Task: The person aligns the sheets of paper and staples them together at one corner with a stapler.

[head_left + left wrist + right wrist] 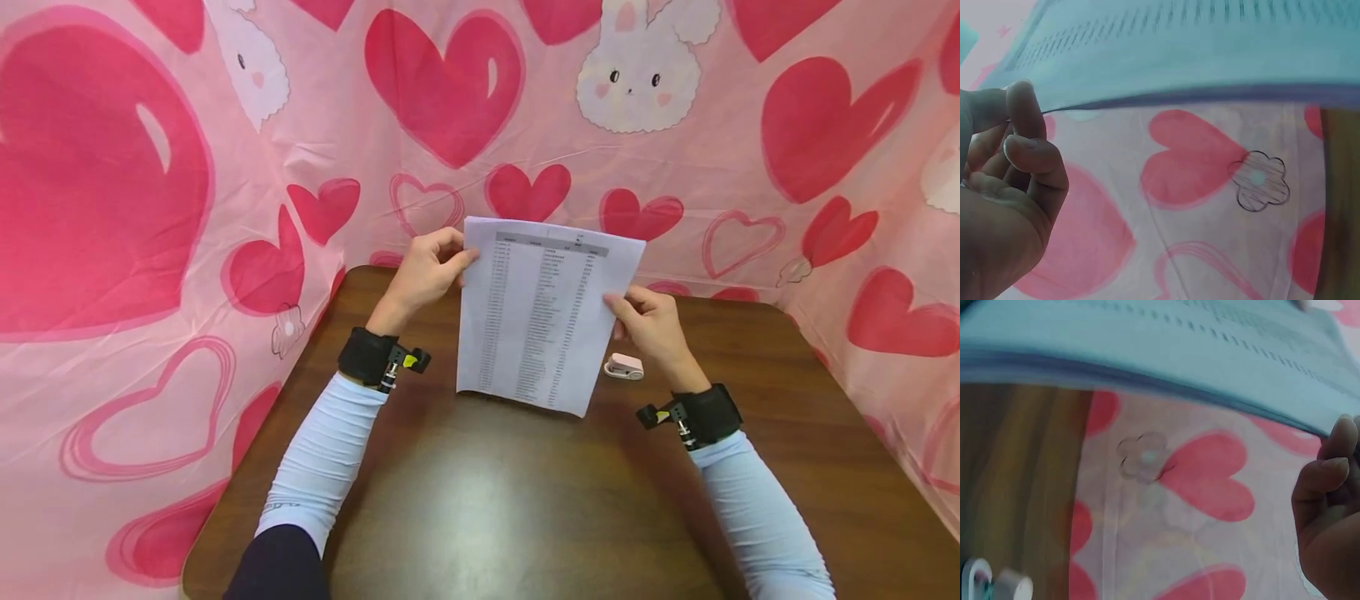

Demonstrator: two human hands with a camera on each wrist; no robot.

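Observation:
A stack of printed paper sheets (536,321) with a grey header row and columns of text is held up, tilted, above the table. My left hand (427,271) pinches its left edge near the top, thumb in front. On the opposite edge, a little lower, my right hand (651,323) pinches the stack the same way. Several layers show along the paper's edge in the right wrist view. A small pink and white stapler (624,367) lies on the table just below my right hand; it also appears, cut off, as a blurred stapler (994,584) in the right wrist view.
The brown wooden table (465,492) has rounded far corners. Pink cloth (465,183) printed with hearts and rabbits hangs behind it and along both sides. Each wrist wears a black strap (367,357) with a small camera.

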